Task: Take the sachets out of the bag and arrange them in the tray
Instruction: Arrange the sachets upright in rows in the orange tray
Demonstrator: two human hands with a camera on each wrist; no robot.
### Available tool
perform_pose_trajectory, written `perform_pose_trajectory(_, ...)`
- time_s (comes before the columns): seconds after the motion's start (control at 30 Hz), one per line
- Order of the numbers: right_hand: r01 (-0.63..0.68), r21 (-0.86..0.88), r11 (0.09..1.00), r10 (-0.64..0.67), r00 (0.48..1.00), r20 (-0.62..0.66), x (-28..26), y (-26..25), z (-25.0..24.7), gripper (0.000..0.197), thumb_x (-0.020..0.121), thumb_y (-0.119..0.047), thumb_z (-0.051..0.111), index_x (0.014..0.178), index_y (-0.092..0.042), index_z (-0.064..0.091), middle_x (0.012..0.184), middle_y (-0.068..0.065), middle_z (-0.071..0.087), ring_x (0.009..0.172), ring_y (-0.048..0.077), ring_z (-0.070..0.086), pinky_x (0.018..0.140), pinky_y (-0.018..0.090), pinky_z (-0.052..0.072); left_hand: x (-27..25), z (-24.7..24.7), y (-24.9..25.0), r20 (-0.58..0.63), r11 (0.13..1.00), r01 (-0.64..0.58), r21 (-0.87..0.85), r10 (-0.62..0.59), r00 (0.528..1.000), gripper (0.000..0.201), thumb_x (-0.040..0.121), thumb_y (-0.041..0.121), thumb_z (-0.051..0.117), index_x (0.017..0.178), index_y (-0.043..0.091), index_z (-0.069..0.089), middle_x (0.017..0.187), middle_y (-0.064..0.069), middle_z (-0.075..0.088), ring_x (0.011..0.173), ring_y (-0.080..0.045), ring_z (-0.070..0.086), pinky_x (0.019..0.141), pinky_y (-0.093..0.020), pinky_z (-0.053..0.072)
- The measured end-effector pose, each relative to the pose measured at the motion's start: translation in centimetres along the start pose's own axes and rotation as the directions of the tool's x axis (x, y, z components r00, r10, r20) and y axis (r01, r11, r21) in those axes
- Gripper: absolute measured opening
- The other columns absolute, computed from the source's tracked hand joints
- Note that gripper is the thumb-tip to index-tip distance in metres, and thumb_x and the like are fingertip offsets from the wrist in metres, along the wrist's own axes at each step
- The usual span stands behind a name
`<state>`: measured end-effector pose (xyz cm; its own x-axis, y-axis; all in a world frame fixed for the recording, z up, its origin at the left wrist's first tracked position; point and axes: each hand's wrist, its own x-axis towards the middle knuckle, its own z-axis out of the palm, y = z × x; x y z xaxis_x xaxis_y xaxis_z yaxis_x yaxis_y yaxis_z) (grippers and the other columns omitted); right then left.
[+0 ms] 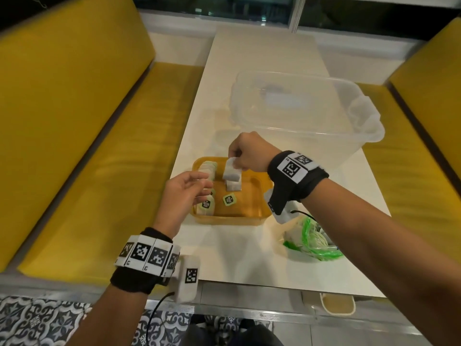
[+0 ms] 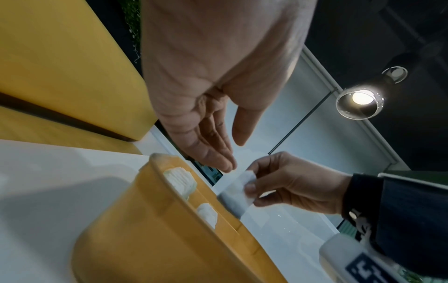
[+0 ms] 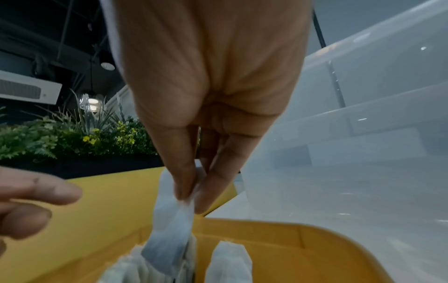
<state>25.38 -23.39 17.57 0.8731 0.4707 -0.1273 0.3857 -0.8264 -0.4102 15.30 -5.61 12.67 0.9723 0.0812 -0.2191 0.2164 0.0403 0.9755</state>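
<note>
A sachet (image 1: pixel 232 171) is pinched at its top by the right hand (image 1: pixel 245 156), hung above the tray (image 1: pixel 259 216). The left hand (image 1: pixel 183 196) is held loosely spread at the tray's 9 o'clock, holding nothing. The bag (image 1: pixel 314 239) is seen at the tray's 4 o'clock.

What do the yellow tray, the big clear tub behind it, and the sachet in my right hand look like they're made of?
Yellow tray: smooth, slightly glossy moulded plastic, going by its rounded rim and soft sheen.
Clear tub: translucent, frosted-looking plastic; the table shows through its walls.
Sachet, pinched by the right hand: thin, matte white filter paper or non-woven fabric, probably; it hangs limp and dark contents show through.
</note>
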Motion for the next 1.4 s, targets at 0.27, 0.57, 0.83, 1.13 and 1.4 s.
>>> perform_pose_trajectory(0.27, 0.023, -0.126, 0.992, -0.029, 0.999, -0.046, 1.1, 0.4, 0.4, 0.014, 0.084, -0.003, 0.059, 0.088, -0.007, 0.072, 0.079, 0.003, 0.058, 0.073, 0.019, 0.051, 0.067, 0.025, 0.039, -0.3, -1.6, -0.3, -0.072, 1.000, -0.008, -0.015, 0.007, 0.997, 0.015, 0.095, 0.004, 0.053, 0.094, 0.012, 0.066, 0.088, -0.009, 0.071, 0.076, -0.014, 0.066, 0.064, -0.018, 0.053)
perform_pose_trajectory(0.57, -0.050, -0.189, 0.981, 0.080, 0.985, 0.156, 1.4, 0.8, 3.8, 0.013, 0.084, -0.007, 0.059, 0.089, -0.006, 0.071, 0.090, 0.011, 0.067, 0.078, 0.027, 0.061, 0.069, 0.031, 0.052, -0.5, -1.5, -0.4, -0.070, 1.000, 0.000, 0.007, 0.001, 0.998, 0.014, 0.096, 0.005, 0.053, 0.096, 0.010, 0.067, 0.090, -0.009, 0.072, 0.080, -0.015, 0.066, 0.070, -0.023, 0.053)
perform_pose_trajectory(0.83, -0.078, -0.236, 0.969, 0.120, 0.978, 0.168, 2.1, 1.6, 4.0, 0.018, 0.084, -0.002, 0.059, 0.095, -0.007, 0.072, 0.096, 0.015, 0.067, 0.083, 0.030, 0.062, 0.070, 0.030, 0.051, -0.8, -2.0, -0.6, -0.077, 1.000, -0.018, 0.007, 0.019, 0.997, 0.014, 0.095, 0.005, 0.054, 0.094, 0.010, 0.067, 0.086, -0.007, 0.072, 0.078, -0.014, 0.065, 0.070, -0.025, 0.053)
perform_pose_trajectory(1.13, -0.111, -0.085, 0.990, 0.111, 0.994, -0.014, -1.0, 1.8, -1.1, 0.012, 0.081, -0.005, 0.068, 0.090, -0.010, 0.073, 0.089, 0.008, 0.070, 0.078, 0.021, 0.065, 0.076, 0.031, 0.057, -1.5, 0.0, 0.4, -0.019, 0.996, -0.081, 0.040, 0.082, 0.996, 0.016, 0.095, 0.005, 0.053, 0.092, 0.013, 0.066, 0.083, -0.003, 0.073, 0.077, -0.012, 0.066, 0.065, -0.019, 0.052)
perform_pose_trajectory(1.4, -0.399, 0.094, 0.912, 0.398, 0.917, 0.030, -12.0, 6.2, -5.9, 0.009, 0.082, -0.008, 0.072, 0.077, -0.001, 0.070, 0.064, 0.011, 0.070, 0.053, 0.016, 0.068, 0.053, 0.022, 0.056, -4.4, 9.3, -0.3, 0.339, 0.948, -0.233, 0.216, 0.151, 0.929, 0.012, 0.087, 0.011, 0.067, 0.090, 0.023, 0.067, 0.083, 0.003, 0.069, 0.080, -0.011, 0.064, 0.077, -0.028, 0.052)
